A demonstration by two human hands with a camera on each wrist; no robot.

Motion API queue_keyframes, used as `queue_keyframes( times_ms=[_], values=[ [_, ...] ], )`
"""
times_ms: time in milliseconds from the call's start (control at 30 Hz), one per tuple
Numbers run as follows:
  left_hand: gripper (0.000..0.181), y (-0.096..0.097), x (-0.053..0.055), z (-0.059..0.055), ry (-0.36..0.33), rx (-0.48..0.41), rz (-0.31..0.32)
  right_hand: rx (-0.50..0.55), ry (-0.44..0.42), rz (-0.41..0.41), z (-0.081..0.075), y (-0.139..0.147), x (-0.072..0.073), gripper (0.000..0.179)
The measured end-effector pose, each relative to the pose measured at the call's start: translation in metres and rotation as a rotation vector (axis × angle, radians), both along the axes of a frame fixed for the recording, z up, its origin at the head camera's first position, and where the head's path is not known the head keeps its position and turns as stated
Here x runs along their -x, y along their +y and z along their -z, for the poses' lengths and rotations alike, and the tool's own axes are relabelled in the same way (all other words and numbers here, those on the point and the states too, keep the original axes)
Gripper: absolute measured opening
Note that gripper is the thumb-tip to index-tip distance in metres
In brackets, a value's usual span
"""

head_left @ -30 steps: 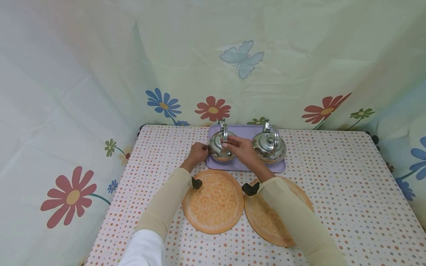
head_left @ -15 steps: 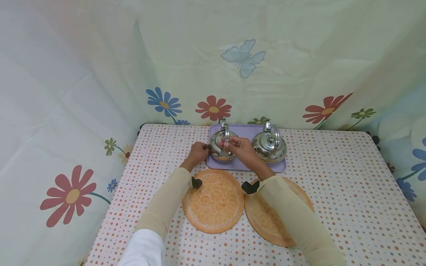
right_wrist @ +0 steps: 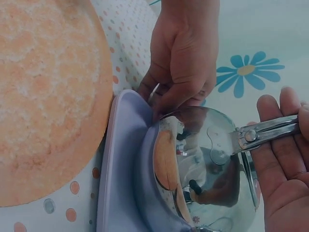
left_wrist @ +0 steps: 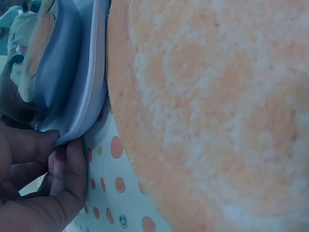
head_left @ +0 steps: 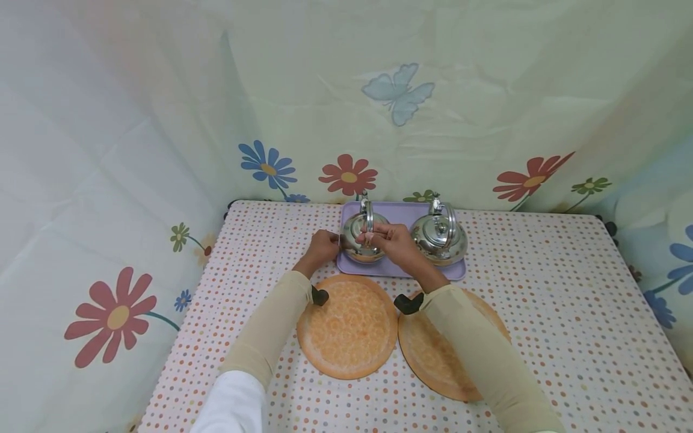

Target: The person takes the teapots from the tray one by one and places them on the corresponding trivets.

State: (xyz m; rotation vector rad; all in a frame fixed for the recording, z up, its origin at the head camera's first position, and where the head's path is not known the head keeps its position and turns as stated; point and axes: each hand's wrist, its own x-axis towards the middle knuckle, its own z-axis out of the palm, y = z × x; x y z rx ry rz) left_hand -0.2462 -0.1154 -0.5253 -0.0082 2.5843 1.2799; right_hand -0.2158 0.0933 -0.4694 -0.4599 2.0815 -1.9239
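Observation:
A shiny metal teapot (head_left: 353, 246) stands upright at the left end of a lilac tray (head_left: 400, 211). My right hand (head_left: 397, 243) grips its raised top handle (right_wrist: 270, 134), the fingers passing behind the metal strip in the right wrist view. With the left hand (head_left: 325, 246) I pinch the tray's near-left corner, thumb on top of the rim (left_wrist: 99, 58) and fingers below it. Beside the first pot, a second metal teapot (head_left: 435, 237) occupies the tray's right end, its handle also raised.
Two round orange placemats lie in front of the tray, a left one (head_left: 349, 328) and a right one (head_left: 446, 361) partly under my right forearm. Under everything is a dotted tablecloth (head_left: 557, 307). A flowered curtain (head_left: 460, 120) hangs behind the table and along its sides.

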Motion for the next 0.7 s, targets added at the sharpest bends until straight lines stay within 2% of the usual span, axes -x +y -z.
queue_keyframes(
  times_ms=[200, 433, 600, 700],
  values=[
    [0.036, -0.002, 0.001, 0.001, -0.040, -0.035, 0.003, -0.013, 0.043, -0.015, 0.002, 0.003, 0.000, 0.025],
    [0.029, -0.002, 0.001, -0.001, -0.033, -0.057, 0.000, 0.023, 0.020, 0.004, -0.002, 0.011, -0.005, 0.026],
    [0.029, -0.002, 0.000, 0.000, -0.047, -0.093, -0.014, 0.010, 0.039, -0.016, -0.007, 0.016, -0.010, 0.026],
    [0.022, -0.003, 0.000, 0.002, -0.044, -0.110, -0.003, 0.023, 0.046, -0.035, -0.010, 0.017, -0.014, 0.025]
  ],
)
